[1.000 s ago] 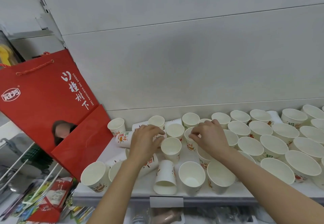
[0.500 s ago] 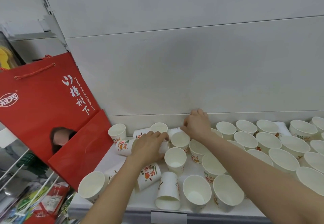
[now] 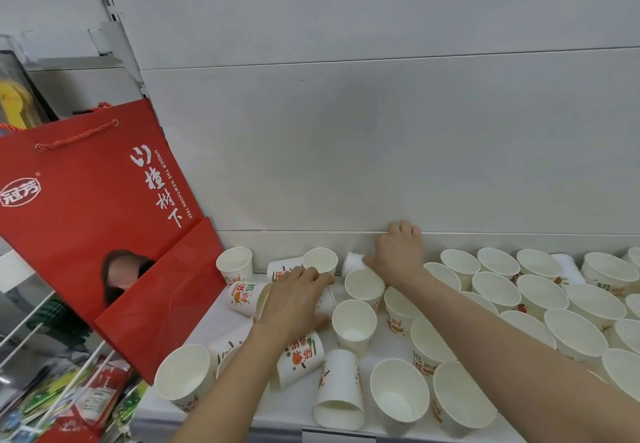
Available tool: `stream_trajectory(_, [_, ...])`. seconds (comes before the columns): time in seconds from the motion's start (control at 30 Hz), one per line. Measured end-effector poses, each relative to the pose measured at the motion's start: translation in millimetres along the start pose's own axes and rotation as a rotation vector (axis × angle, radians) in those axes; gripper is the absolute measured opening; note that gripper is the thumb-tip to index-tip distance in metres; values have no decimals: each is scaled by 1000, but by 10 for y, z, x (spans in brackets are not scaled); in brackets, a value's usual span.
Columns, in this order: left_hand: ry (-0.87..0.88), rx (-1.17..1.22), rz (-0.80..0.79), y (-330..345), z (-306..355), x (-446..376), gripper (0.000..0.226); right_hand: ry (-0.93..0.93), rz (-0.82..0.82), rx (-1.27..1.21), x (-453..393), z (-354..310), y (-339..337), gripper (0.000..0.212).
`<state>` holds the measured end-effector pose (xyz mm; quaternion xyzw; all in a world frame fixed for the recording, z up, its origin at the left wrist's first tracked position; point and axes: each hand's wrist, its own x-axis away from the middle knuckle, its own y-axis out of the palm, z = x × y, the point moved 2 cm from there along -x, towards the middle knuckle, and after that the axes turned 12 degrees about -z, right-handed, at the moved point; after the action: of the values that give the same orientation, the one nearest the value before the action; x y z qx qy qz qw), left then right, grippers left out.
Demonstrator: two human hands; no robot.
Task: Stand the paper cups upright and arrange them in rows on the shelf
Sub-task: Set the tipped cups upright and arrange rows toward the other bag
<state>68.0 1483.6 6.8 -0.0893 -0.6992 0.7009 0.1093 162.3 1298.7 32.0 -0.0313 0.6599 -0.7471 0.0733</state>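
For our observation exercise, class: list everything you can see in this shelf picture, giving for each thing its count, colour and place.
Upright white paper cups: more than twenty, white with red-orange print, in rows on the right and loosely on the left.
Tipped white paper cups: several, lying on their sides around the left hand.
Upside-down white paper cup: one, near the front edge.
White metal shelf: one, under the cups.
Grey back panel: one, behind the shelf.
Red paper gift bag: one, rope handles, leaning at the shelf's left end.
Packaged goods: several, mixed colours, lower left.
Left hand: resting on tipped cups.
Right hand: at the back, touching a tipped cup.
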Motion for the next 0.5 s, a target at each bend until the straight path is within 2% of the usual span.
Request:
stream_trajectory(0.33, [-18,27,-32,-16,-11,-38,58,-34,-154,1,-42,-184,-27,51])
stream_trajectory(0.5, [-23,23,-48,-42,-3,-29,59,88,-230,-310,-42,-286,18,30])
